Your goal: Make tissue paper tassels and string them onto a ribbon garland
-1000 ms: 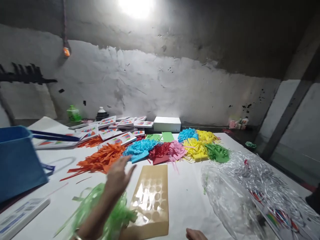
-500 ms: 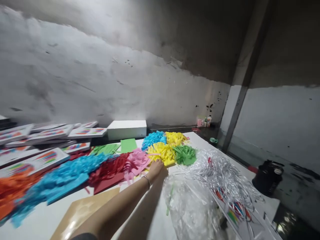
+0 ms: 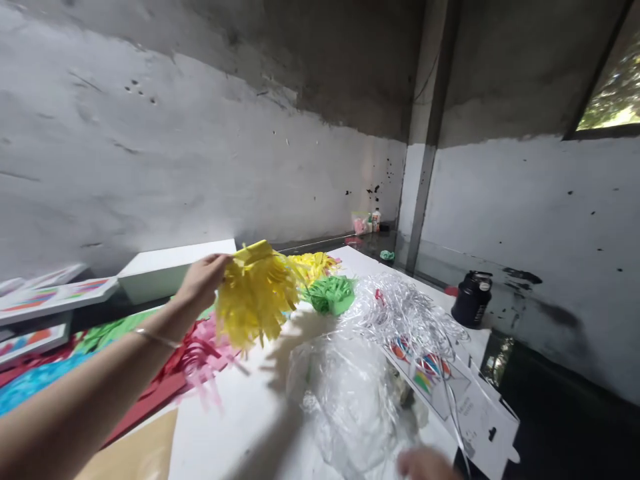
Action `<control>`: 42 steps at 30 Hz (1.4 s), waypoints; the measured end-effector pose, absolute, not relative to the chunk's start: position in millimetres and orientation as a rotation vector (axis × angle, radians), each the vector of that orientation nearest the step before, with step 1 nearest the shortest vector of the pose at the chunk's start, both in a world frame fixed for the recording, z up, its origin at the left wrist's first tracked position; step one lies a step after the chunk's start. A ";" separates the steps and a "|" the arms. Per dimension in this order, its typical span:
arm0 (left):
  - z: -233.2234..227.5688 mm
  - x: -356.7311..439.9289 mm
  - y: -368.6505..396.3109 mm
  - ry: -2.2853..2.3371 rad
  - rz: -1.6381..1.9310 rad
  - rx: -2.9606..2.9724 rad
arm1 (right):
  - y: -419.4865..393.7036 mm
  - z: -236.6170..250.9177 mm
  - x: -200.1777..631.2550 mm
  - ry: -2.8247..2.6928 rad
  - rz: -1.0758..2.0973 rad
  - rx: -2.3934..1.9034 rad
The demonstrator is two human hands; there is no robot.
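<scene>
My left hand [image 3: 203, 280] is raised above the white table [image 3: 235, 420] and grips a bunch of yellow fringed paper [image 3: 257, 300] by its uncut edge, so the strips hang down. A thin bracelet sits on that wrist. Just beyond the bunch lie a green fringed bunch [image 3: 330, 295] and another yellow bunch [image 3: 315, 263]. My right hand [image 3: 425, 465] shows only as a blur at the bottom edge, next to a crumpled clear plastic bag [image 3: 345, 393]. Its fingers are not readable.
Pink [image 3: 205, 353], red [image 3: 165, 380] and blue [image 3: 30, 383] fringed paper lie at the left. Silver shreds [image 3: 400, 310] cover printed cards at the right. A white box [image 3: 170, 270], a black bottle [image 3: 470, 300] and a tan tray [image 3: 135, 453] are also there.
My left hand reached to the yellow bunch, took hold of it and lifted it off the table. The view has swung to the right.
</scene>
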State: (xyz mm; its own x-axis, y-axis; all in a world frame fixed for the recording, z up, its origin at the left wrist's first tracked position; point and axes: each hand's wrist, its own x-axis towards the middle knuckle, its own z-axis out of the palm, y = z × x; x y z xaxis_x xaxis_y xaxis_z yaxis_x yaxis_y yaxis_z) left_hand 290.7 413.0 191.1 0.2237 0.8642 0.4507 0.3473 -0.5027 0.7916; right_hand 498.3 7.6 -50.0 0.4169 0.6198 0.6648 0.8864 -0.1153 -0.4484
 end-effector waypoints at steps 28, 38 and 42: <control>40.1 93.9 87.3 0.858 0.897 1.125 | 41.0 32.1 228.1 -1.794 -0.295 -1.437; 16.2 96.9 78.9 0.867 0.975 1.034 | 26.0 17.0 235.1 -1.572 0.168 -1.568; 12.5 97.9 82.6 0.870 0.965 1.008 | 11.5 8.8 260.1 -1.454 -0.040 -1.669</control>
